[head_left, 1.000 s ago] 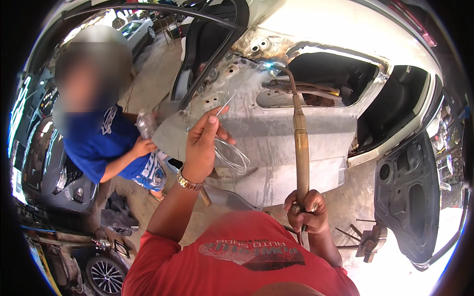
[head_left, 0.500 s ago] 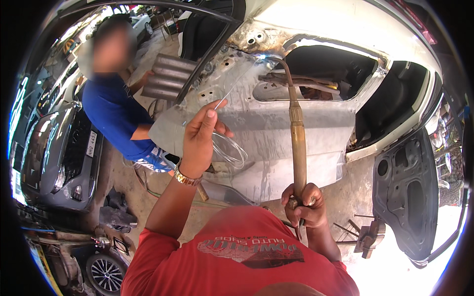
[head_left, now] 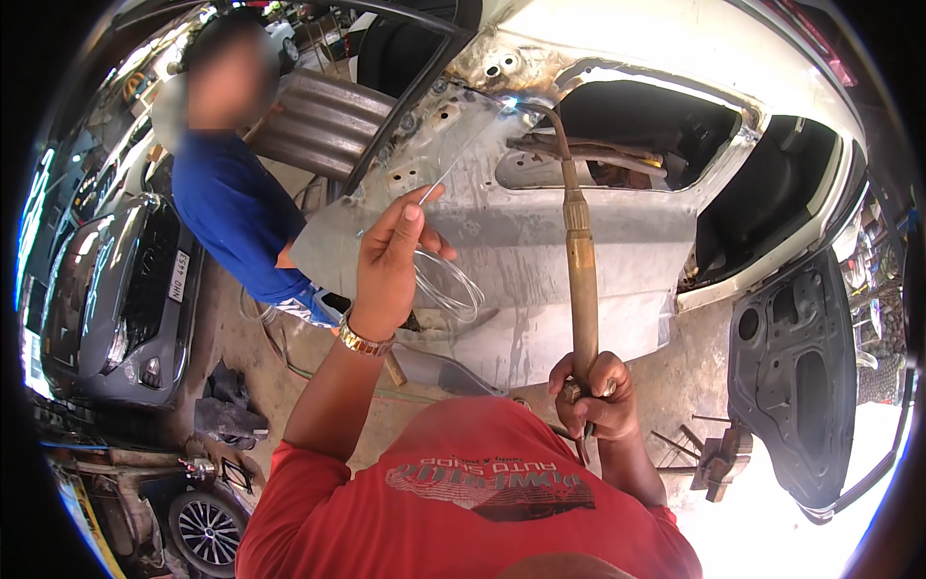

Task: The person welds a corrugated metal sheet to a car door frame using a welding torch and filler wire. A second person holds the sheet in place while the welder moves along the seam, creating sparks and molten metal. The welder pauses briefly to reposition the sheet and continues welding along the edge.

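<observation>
My right hand (head_left: 596, 394) is closed around the valve end of a brass gas welding torch (head_left: 583, 280). The torch points away from me, and its bent tip ends in a small bright flame (head_left: 509, 102) at the metal of the car body panel (head_left: 482, 241). Between thumb and fingers my left hand (head_left: 394, 256) pinches a thin filler wire (head_left: 453, 166), whose far end reaches toward the flame. The rest of that wire hangs below the hand as a loose coil. Around the flame the panel is scorched brown, and below it lies bare grey, stained metal.
A co-worker in a blue shirt (head_left: 231, 212) stands at the left beside a ribbed metal sheet (head_left: 323, 124). A dark car (head_left: 121, 299) is parked beyond. A detached door shell (head_left: 793, 376) and a vise (head_left: 721, 465) are at the right. A wheel (head_left: 207, 531) lies lower left.
The flame has shifted very slightly left and up along the panel, with the torch and wire following. The co-worker has moved a little to the right, and the ribbed sheet is higher.
</observation>
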`<action>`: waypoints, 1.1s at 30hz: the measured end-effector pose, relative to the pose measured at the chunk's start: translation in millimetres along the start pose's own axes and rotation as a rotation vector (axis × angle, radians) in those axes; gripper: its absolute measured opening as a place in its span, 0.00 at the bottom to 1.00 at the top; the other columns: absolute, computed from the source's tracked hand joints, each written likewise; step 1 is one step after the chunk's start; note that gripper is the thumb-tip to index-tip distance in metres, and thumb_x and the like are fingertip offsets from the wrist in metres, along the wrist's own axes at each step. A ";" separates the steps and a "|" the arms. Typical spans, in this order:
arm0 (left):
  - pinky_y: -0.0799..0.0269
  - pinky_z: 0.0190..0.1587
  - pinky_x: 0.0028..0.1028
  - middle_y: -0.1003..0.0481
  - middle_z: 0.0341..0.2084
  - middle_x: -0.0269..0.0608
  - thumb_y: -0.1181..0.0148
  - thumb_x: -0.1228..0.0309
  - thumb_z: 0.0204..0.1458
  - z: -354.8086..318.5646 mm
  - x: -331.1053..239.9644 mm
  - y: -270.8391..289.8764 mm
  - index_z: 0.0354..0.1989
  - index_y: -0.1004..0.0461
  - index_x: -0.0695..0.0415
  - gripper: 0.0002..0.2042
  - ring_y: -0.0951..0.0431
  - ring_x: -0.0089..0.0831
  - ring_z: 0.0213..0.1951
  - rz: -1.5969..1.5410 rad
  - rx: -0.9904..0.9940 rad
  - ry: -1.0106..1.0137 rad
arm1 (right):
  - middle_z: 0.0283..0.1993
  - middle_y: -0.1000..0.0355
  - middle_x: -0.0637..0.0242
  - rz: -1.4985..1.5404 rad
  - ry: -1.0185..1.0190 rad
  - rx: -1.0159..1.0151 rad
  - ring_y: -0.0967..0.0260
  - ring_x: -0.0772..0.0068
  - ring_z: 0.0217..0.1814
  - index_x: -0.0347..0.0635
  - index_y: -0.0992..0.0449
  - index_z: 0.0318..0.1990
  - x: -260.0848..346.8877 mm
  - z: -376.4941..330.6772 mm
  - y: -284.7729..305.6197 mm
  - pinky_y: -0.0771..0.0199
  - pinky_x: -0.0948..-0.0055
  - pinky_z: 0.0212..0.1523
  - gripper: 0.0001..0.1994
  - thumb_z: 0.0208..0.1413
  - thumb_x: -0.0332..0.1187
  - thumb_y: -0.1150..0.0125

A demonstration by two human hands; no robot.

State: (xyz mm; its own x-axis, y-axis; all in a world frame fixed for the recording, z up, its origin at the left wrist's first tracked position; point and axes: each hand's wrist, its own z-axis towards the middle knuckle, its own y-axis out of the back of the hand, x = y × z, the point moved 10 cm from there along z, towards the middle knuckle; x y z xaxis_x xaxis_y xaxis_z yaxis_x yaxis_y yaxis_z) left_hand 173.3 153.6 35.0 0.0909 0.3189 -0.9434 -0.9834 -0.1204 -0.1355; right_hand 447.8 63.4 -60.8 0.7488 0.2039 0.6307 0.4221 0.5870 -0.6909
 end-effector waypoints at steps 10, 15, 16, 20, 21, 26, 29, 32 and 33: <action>0.20 0.40 0.28 0.28 0.27 0.32 0.45 0.55 0.73 1.3 -1.7 -1.7 0.64 0.23 0.62 0.23 0.24 0.22 0.33 0.018 0.000 -0.007 | 0.50 0.28 0.32 -0.012 0.008 -0.002 0.22 0.69 0.22 0.47 0.34 0.39 2.1 2.1 -0.9 0.21 0.80 0.20 0.14 0.59 0.14 0.37; 0.20 0.40 0.28 0.28 0.26 0.31 0.45 0.55 0.73 0.2 -2.0 -1.8 0.64 0.23 0.63 0.24 0.24 0.22 0.32 0.015 -0.009 0.004 | 0.50 0.28 0.32 -0.024 -0.003 -0.023 0.21 0.69 0.23 0.47 0.34 0.38 0.9 1.8 0.4 0.21 0.80 0.20 0.15 0.59 0.14 0.37; 0.20 0.40 0.28 0.28 0.26 0.30 0.45 0.55 0.73 0.4 -1.7 -1.9 0.63 0.23 0.63 0.24 0.24 0.23 0.32 0.014 -0.008 0.002 | 0.50 0.28 0.32 -0.026 -0.003 -0.023 0.21 0.69 0.23 0.47 0.34 0.38 0.9 1.9 0.5 0.21 0.80 0.20 0.15 0.58 0.14 0.37; 0.22 0.39 0.24 0.26 0.26 0.32 0.47 0.54 0.74 1.3 -1.6 -0.8 0.63 0.22 0.60 0.23 0.22 0.20 0.30 0.030 -0.012 -0.029 | 0.50 0.28 0.32 -0.017 -0.006 -0.025 0.21 0.69 0.23 0.47 0.34 0.38 0.8 2.0 0.1 0.20 0.80 0.20 0.15 0.58 0.14 0.36; 0.23 0.39 0.24 0.26 0.26 0.32 0.48 0.53 0.74 1.3 -1.3 -0.1 0.63 0.22 0.60 0.23 0.22 0.20 0.30 0.038 -0.011 -0.028 | 0.51 0.28 0.32 -0.016 -0.008 -0.029 0.21 0.69 0.23 0.47 0.34 0.38 0.8 1.8 0.4 0.20 0.80 0.20 0.15 0.58 0.14 0.36; 0.23 0.40 0.25 0.27 0.25 0.31 0.47 0.54 0.74 0.7 -0.7 -0.4 0.64 0.22 0.61 0.24 0.22 0.22 0.31 0.032 -0.009 -0.021 | 0.51 0.28 0.32 -0.017 -0.006 -0.028 0.21 0.68 0.22 0.47 0.34 0.38 0.6 1.8 0.2 0.21 0.80 0.20 0.15 0.58 0.14 0.37; 0.23 0.41 0.28 0.27 0.26 0.31 0.45 0.54 0.73 -0.2 0.1 0.0 0.65 0.24 0.62 0.24 0.21 0.25 0.32 0.019 -0.010 0.006 | 0.51 0.28 0.32 -0.016 -0.007 -0.026 0.21 0.68 0.22 0.47 0.34 0.38 0.8 1.8 -1.0 0.21 0.80 0.20 0.15 0.58 0.13 0.37; 0.24 0.45 0.28 0.27 0.25 0.31 0.46 0.54 0.73 -0.3 0.2 0.2 0.65 0.24 0.61 0.24 0.20 0.25 0.31 0.025 -0.014 0.013 | 0.51 0.28 0.31 -0.015 -0.008 -0.022 0.21 0.68 0.23 0.47 0.35 0.38 0.5 1.3 -1.3 0.20 0.80 0.20 0.15 0.58 0.14 0.37; 0.25 0.46 0.28 0.27 0.25 0.31 0.46 0.54 0.73 -0.2 -0.4 0.0 0.65 0.24 0.61 0.24 0.20 0.26 0.31 0.029 -0.013 0.008 | 0.51 0.28 0.31 -0.013 -0.009 -0.021 0.21 0.68 0.23 0.47 0.35 0.38 0.3 1.0 -1.1 0.20 0.80 0.20 0.15 0.58 0.14 0.37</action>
State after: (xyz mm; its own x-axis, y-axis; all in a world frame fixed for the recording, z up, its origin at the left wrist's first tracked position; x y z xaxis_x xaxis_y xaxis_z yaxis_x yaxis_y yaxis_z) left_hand 173.3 153.3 35.3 0.0637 0.3078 -0.9493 -0.9836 -0.1414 -0.1118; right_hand 447.1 63.6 -59.5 0.7386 0.2032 0.6428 0.4428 0.5728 -0.6898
